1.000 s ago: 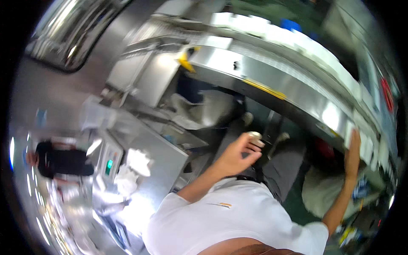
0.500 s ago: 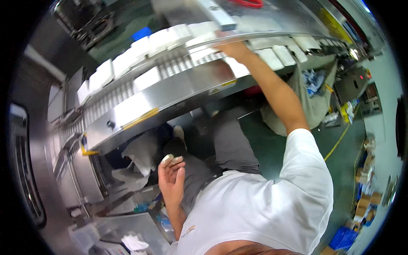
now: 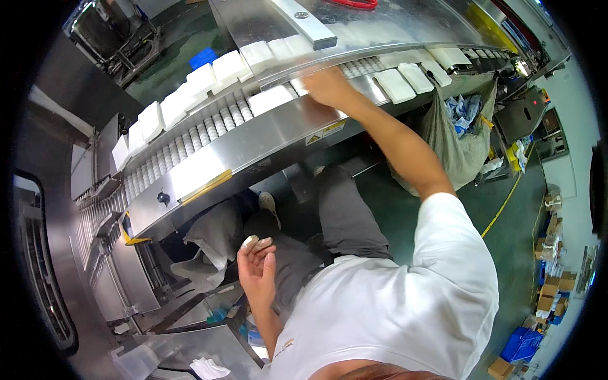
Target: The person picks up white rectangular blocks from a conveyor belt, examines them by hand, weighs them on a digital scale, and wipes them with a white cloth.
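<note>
My right hand (image 3: 325,87) reaches over a conveyor with pale ridged rollers (image 3: 209,132); it is smeared by motion and its fingers are not clear. Just left of it, a flat white packet (image 3: 270,100) lies on the rollers. Part of another white piece (image 3: 299,86) shows beside the fingers. Low in front of my body, my left hand (image 3: 256,269) is raised palm up, empty, with loosely curled fingers and pale coverings on some fingertips. A row of white packets (image 3: 201,80) lines the conveyor's far side. More white packets (image 3: 394,85) rest on the near ledge, right of my right arm.
Behind the conveyor is a metal table (image 3: 392,25) with a bar (image 3: 307,24) on it. A cloth sack (image 3: 459,152) holding blue-and-white scraps hangs at right. A clear plastic bin (image 3: 136,361) stands at lower left. Boxes (image 3: 551,297) line the right wall.
My right hand has come slightly left and nearer to me across the rollers. The white packets lying on the rollers have different positions. My left hand keeps nearly the same pose.
</note>
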Demonstrator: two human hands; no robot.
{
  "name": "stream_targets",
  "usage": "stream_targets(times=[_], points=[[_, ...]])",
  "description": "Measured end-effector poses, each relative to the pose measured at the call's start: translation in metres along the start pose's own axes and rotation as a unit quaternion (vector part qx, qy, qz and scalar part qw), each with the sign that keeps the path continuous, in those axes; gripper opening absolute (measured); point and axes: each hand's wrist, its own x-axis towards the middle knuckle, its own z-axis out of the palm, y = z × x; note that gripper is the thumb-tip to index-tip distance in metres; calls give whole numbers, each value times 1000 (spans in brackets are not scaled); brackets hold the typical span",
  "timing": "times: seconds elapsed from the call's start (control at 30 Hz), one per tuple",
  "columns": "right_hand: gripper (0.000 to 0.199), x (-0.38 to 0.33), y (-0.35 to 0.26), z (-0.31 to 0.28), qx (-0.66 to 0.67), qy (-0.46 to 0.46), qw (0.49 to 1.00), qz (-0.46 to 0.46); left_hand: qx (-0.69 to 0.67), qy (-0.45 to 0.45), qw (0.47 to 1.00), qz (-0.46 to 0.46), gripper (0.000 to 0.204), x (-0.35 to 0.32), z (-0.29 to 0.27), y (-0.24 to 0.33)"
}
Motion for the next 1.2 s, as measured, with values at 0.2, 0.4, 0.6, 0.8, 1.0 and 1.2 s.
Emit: stream_targets(times=[0.2, 0.4, 0.6, 0.8, 1.0, 1.2], points=[[69, -118, 62, -154, -34, -29, 999, 20, 8, -32, 999, -24, 46, 2, 3, -6], [77, -157, 118, -157, -196, -99, 972, -88, 23, -62, 998, -11, 46, 13, 13, -11], [63, -148, 82, -154, -117, -48, 985, -113, 35, -74, 996, -21, 46, 16, 23, -14], [46, -55, 51, -96, 103, 41, 986, 122, 40, -45, 998, -25, 47, 10, 14, -15], [42, -1, 102, -21, 345, -90, 905, 231, 51, -97, 994, -15, 51, 13, 12, -3], [36, -51, 62, -90, -8, 1, 991, 136, 56, -30, 997, -53, 50, 4, 15, -20]])
